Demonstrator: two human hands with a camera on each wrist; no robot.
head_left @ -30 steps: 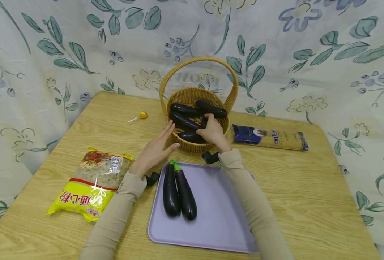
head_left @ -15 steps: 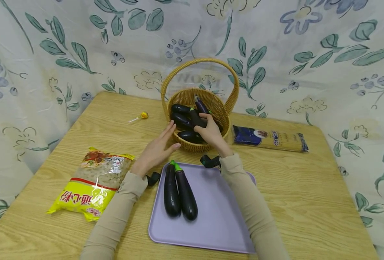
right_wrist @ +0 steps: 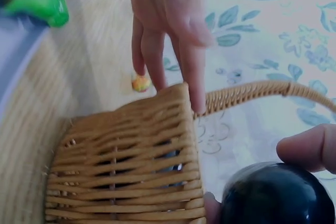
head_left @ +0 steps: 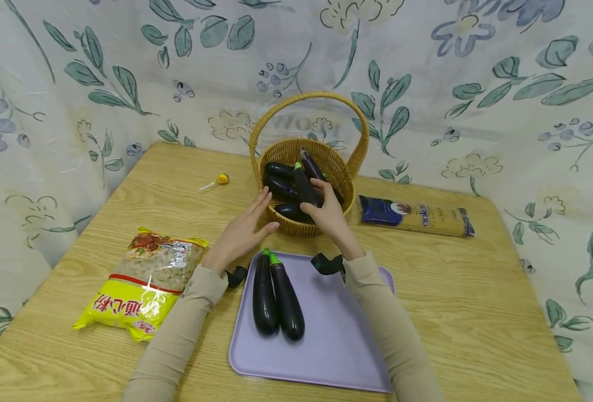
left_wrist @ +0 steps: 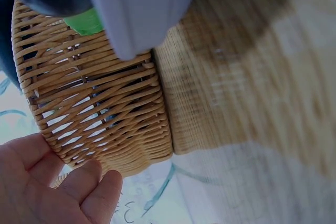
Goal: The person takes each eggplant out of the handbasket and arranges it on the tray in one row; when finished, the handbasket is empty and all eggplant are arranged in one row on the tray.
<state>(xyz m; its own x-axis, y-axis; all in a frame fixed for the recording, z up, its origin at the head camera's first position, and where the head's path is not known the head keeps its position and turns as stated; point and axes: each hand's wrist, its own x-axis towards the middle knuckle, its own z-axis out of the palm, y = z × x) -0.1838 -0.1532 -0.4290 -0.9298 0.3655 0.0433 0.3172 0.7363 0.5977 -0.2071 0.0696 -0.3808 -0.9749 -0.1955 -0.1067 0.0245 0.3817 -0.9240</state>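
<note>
My right hand [head_left: 329, 209] holds a dark purple eggplant [head_left: 305, 185] over the wicker basket [head_left: 296, 228], thumb on one side and fingers on the other. Its green stem end points away from me. In the right wrist view the rounded end of this eggplant [right_wrist: 278, 195] shows beside the basket wall. My left hand [head_left: 241, 231] rests its straight fingers on the basket's left rim; the left wrist view shows those fingertips [left_wrist: 107, 192] against the weave. Several more eggplants [head_left: 281, 187] lie inside the basket. Two eggplants [head_left: 277, 296] lie side by side on the lilac tray [head_left: 342, 357].
A yellow bag of pasta [head_left: 143, 285] lies left of the tray. Behind it is a wrapped lollipop [head_left: 222, 178]. A long blue and tan pasta packet [head_left: 417, 216] lies right of the basket. The tall basket handle [head_left: 309, 96] arches up before a floral curtain [head_left: 427, 100].
My right hand has raised an eggplant from among the others and drawn it slightly toward me, its stem end now showing. Another eggplant in the basket has shifted. The left hand stays at the rim.
</note>
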